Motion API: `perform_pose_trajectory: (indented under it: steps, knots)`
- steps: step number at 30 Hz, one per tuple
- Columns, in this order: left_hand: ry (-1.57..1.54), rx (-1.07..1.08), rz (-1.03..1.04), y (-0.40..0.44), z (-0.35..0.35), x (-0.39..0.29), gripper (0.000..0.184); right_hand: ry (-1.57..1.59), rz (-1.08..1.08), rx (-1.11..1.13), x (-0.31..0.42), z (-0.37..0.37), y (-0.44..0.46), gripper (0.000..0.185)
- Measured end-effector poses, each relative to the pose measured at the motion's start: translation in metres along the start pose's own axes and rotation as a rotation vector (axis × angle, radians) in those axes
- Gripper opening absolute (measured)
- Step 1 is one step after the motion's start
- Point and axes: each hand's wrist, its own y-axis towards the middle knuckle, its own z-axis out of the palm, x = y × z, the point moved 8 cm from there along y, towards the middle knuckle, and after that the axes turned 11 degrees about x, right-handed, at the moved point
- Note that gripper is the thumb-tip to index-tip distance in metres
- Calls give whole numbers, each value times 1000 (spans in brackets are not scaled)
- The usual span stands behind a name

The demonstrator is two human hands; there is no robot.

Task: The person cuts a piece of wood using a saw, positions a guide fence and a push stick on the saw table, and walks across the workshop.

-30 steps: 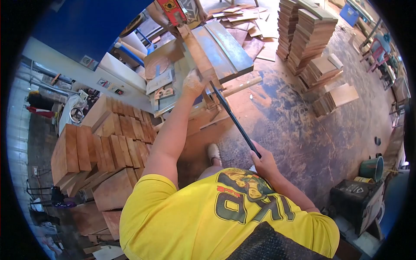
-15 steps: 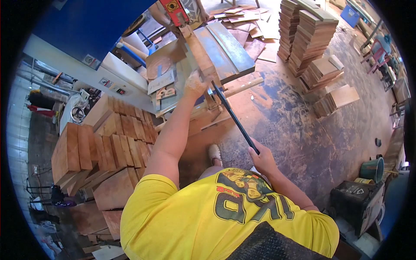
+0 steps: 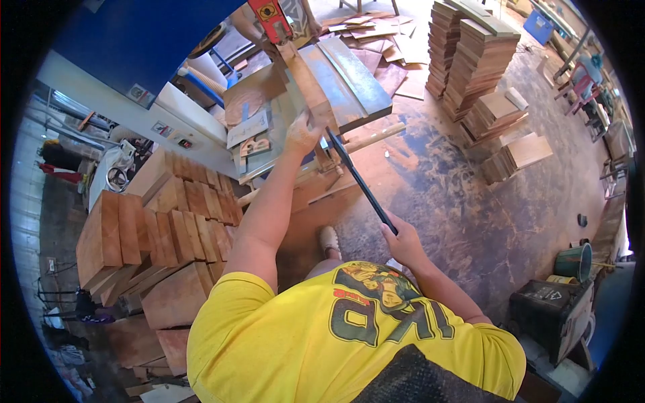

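A long wooden board (image 3: 306, 82) lies on the band saw's metal table (image 3: 349, 80), its far end beneath the red blade guard (image 3: 270, 21). My left hand (image 3: 302, 133) grips the near end of this board at its left side, fingers partly hidden. In my right hand (image 3: 402, 240), closed around its lower end, is a long black bar (image 3: 363, 183). The bar slants up and away, and its far tip meets the board's near end or lies right beside it. Beyond the saw table, another person's arm (image 3: 250, 27) shows close to the guard.
Thick wooden blocks (image 3: 168, 232) are piled at my left. Tall stacks of boards (image 3: 477, 64) stand on the floor ahead right, with loose thin boards (image 3: 376, 33) behind the saw. A black box (image 3: 547, 312) and green bucket (image 3: 573, 262) sit at my right.
The view has shifted slightly. My hands keep their hold on the board and the black bar, with little visible movement.
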Motion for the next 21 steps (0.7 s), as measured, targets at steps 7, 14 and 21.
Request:
perform_pose_trajectory:
  steps: [7,14,21]
  knots:
    - [-515,62,-185,-18,21,9,44,-15,17,-2,-1,0,6,38]
    - [-435,125,-240,-15,27,21,50,-27,-130,-82,2,-1,11,39]
    - [-437,14,-160,-15,24,19,55,-27,-33,-32,12,-2,15,37]
